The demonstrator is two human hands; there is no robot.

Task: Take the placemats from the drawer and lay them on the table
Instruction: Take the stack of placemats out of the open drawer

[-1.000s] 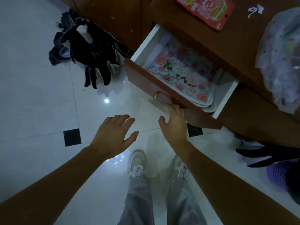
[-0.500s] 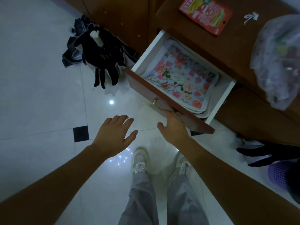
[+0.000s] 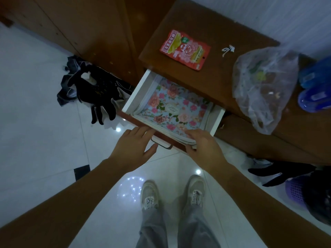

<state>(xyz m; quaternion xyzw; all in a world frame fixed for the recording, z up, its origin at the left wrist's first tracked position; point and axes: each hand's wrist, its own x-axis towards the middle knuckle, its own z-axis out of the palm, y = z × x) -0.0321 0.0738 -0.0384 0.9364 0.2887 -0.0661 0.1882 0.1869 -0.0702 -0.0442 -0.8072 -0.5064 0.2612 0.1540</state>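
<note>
A wooden drawer (image 3: pixel 133 96) with white inner walls stands pulled out from the brown cabinet. Inside lies a stack of floral placemats (image 3: pixel 172 106), pink roses on pale blue. My right hand (image 3: pixel 200 145) reaches over the drawer's front and grips the near right corner of the stack, thumb under the edges. My left hand (image 3: pixel 133 146) is spread with straight fingers; its fingertips reach the drawer's front edge left of the metal handle (image 3: pixel 162 143).
On the cabinet top (image 3: pixel 211 76) lie a red snack packet (image 3: pixel 185 49), a clear plastic bag (image 3: pixel 265 86) and blue plastic items (image 3: pixel 315 90). Dark clothing (image 3: pixel 93 90) lies on the white tiled floor at the left. A purple basket (image 3: pixel 295 191) sits at the right.
The drawer has come further out. My right hand left the drawer handle and took hold of the placemat stack's corner. My left hand moved up to the drawer front.
</note>
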